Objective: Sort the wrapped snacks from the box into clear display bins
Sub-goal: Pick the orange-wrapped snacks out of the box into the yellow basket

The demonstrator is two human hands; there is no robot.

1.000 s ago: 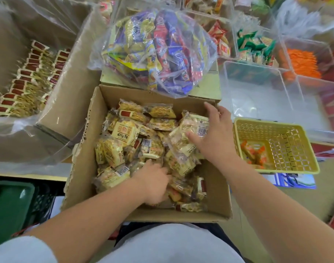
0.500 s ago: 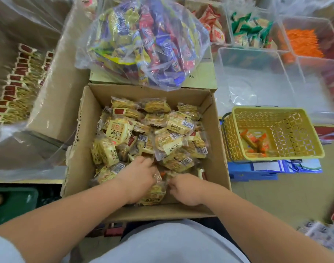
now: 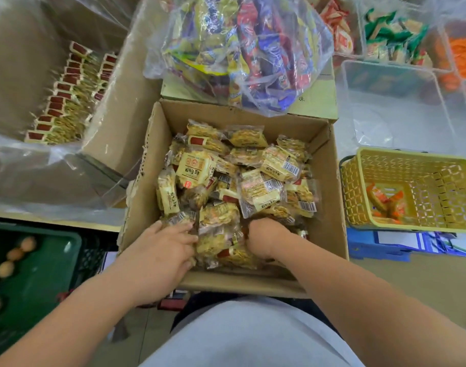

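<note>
An open cardboard box (image 3: 330, 197) in front of me holds a heap of yellow wrapped snacks (image 3: 255, 189). Both hands are down in its near end. My left hand (image 3: 164, 250) presses against the left side of a small bunch of packets (image 3: 221, 234), fingers curled onto them. My right hand (image 3: 263, 237) digs in on the bunch's right side, its fingers buried among the wrappers. An empty clear display bin (image 3: 390, 107) stands behind the box at the right.
A clear bag of colourful snacks (image 3: 240, 43) rests on a box behind. A plastic-lined carton with rows of red-ended packets (image 3: 65, 99) sits at left. A yellow basket (image 3: 412, 189) stands right; clear bins of red, green and orange snacks fill the back right. A green crate (image 3: 33, 268) lies lower left.
My right hand came back from the far right of the heap to the near end of the box. Both hands now close in on one bunch of packets.
</note>
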